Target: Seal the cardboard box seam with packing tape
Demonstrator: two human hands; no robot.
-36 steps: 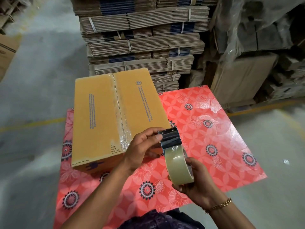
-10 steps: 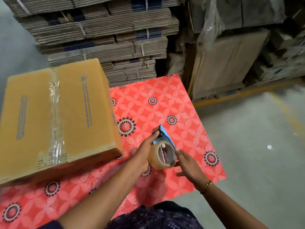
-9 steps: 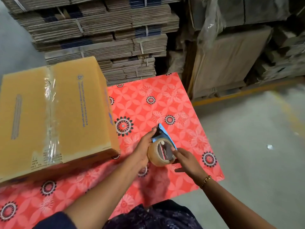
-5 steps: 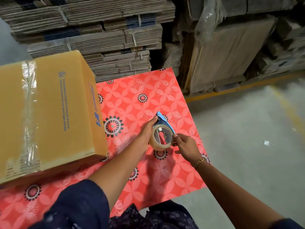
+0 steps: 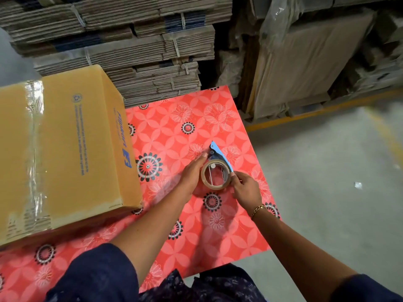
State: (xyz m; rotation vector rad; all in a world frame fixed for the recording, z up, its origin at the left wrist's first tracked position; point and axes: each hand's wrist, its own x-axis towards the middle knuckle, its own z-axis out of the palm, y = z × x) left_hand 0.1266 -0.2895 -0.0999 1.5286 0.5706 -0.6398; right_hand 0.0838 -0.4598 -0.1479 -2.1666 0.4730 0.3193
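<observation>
Cardboard box [image 5: 63, 149] sits well left of both hands, left hand [image 5: 192, 171] and right hand [image 5: 245, 188] gripping the tape roll [image 5: 216, 175].

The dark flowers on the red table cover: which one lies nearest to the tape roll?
The dark flower just below the tape roll, between the two forearms. The bigger one beside the cardboard box lies farther left.

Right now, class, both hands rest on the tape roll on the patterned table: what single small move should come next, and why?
Probably let go of the tape roll and draw both hands back. It lies flat on the red table with the left hand and right hand at its sides, and clear tape already runs along the cardboard box top seam, so the sealing looks done.
</observation>
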